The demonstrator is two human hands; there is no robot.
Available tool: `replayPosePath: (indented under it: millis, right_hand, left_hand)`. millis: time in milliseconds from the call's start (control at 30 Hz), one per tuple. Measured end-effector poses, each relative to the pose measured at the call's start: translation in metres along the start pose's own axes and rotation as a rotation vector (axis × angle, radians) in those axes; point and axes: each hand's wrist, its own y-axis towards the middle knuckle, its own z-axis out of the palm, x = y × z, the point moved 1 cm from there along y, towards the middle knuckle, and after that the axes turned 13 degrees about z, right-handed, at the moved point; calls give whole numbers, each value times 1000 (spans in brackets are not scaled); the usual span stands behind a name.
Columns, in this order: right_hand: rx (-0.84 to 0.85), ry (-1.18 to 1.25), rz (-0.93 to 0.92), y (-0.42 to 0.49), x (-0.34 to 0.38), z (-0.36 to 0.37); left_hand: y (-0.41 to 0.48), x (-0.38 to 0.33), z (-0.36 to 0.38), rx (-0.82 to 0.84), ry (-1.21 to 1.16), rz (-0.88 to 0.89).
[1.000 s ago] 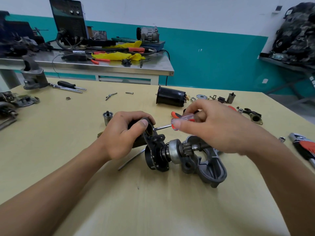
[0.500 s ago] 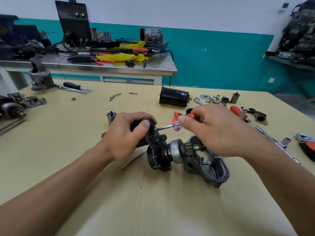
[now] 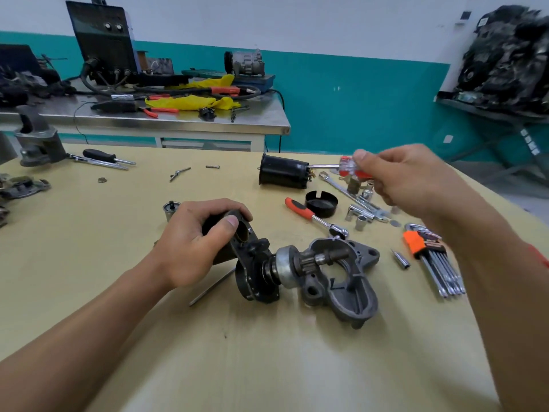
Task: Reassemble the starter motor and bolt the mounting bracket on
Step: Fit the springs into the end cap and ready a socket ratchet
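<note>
The half-built starter motor lies on the yellow table: a black plate and solenoid part (image 3: 255,272), a pinion drive (image 3: 297,264) and the grey cast nose housing (image 3: 347,289). My left hand (image 3: 196,242) grips the black solenoid end. My right hand (image 3: 407,179) is raised at the right and holds a small red-and-clear screwdriver (image 3: 347,167), shaft pointing left toward the black motor can (image 3: 283,171).
A black end cap (image 3: 321,203), an orange-handled ratchet (image 3: 312,215), several sockets (image 3: 361,221), a spanner and an orange hex key set (image 3: 430,257) lie at right. A long bolt (image 3: 212,286) lies under the motor. A metal bench with tools stands behind.
My right hand has lifted the screwdriver away from the solenoid and carried it up and to the right. My left hand keeps its grip on the solenoid.
</note>
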Motion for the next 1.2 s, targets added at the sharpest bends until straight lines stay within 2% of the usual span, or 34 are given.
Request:
replayPosePath:
  millis: [67,133,400,500,667,800,900,1000,1133,1200]
  right_hand:
    - [-39,-164,56,12,-16,7]
    - [40,-298,92,18,-29,22]
    - [165,-333,-10,24,-32,65]
    - [162,-366,-21,28,-29,76]
    - [19,-364,37,41,-29,71]
    - [142,-543,108,46,-37,69]
    - [156,-588,118,47,-36,72]
    - [112,-481,135,46,-34,66]
    - [-84,-2,75,42,-29,39]
    - [-117,195,20,38,-26,30]
  left_hand:
    - [0,1,0,-4,-19,-14]
    - [0,2,0,1,-15,-24]
    - [-1,10,-8,17,155,-66]
    - [-1,16,-10,4,254,-103]
    - [0,24,-10,-53,308,-269]
    - [1,26,-10,-51,344,-323]
    - [1,28,-10,-42,383,-360]
    - [0,30,-12,-19,460,-373]
    - [1,28,-10,-25,495,-378]
    - [3,26,-10,-26,528,-385]
